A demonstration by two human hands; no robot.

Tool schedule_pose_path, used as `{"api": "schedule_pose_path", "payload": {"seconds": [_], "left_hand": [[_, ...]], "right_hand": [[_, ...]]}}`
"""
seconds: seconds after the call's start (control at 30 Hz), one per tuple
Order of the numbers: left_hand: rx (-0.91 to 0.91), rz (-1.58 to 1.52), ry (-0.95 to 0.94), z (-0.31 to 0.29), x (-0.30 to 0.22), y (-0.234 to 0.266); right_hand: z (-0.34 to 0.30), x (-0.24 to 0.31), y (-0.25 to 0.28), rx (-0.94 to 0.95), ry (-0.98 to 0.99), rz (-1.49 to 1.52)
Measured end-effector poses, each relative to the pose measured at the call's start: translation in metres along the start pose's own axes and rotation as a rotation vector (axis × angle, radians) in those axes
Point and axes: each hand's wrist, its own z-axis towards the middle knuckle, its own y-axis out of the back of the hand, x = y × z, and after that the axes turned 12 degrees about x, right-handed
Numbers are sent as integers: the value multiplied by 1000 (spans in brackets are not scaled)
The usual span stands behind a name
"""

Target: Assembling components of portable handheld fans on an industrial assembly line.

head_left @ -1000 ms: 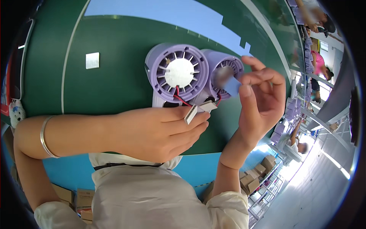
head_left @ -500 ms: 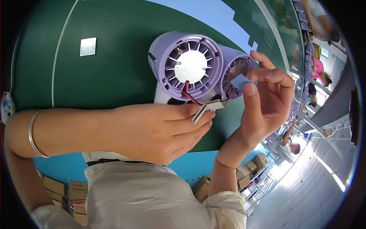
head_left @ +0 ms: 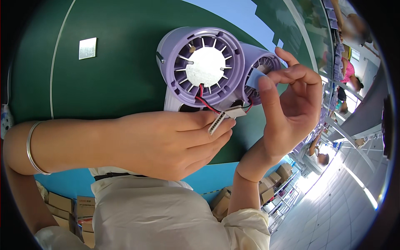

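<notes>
A lilac device stands on the green table, made of a larger round housing (head_left: 166, 50) and a smaller one (head_left: 271, 62) on its right. Inside each ring are radial fins around a silvery metal disc (head_left: 205, 68). Red and black wires (head_left: 201, 97) run from the housings to thin white plates (head_left: 223, 118), one showing a row of dark gaps along its edge. Fingers of my left hand (head_left: 166, 143) are closed around these plates below the larger housing. Between thumb and forefinger, my right hand (head_left: 293, 98) pinches a small blue pad (head_left: 254, 78) before the smaller housing.
A small silvery square (head_left: 88, 48) lies on the green table (head_left: 116, 79) to the left. Light-blue sheeting (head_left: 233, 14) covers the far side. Cardboard boxes (head_left: 60, 202) are stacked below the table edge. Other people (head_left: 352, 77) are at the right, beyond my reach.
The blue pad has turned and moved slightly up and left, still pinched in my right hand. The whole table scene has shifted a little to the left in view. My left hand keeps its grip.
</notes>
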Motion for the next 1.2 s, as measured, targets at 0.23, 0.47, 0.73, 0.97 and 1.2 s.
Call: {"api": "schedule_pose_path", "payload": {"seconds": [0.23, 0.47, 0.73, 0.97, 1.2], "left_hand": [[-16, -13, 6, 1, 0, 0], [-9, -21, 17, 0, -1, 1], [-18, 8, 21, 0, -1, 0], [-21, 7, 21, 1, -1, -1], [-17, -4, 19, 0, -1, -1]], "right_hand": [[-1, 3, -2, -45, -47, 78], [-2, 7, 1, -59, -5, 114], [0, 0, -1, -35, -11, -4], [-1, -2, 1, -47, 27, -57], [1, -3, -3, 43, 160, -63]]}}
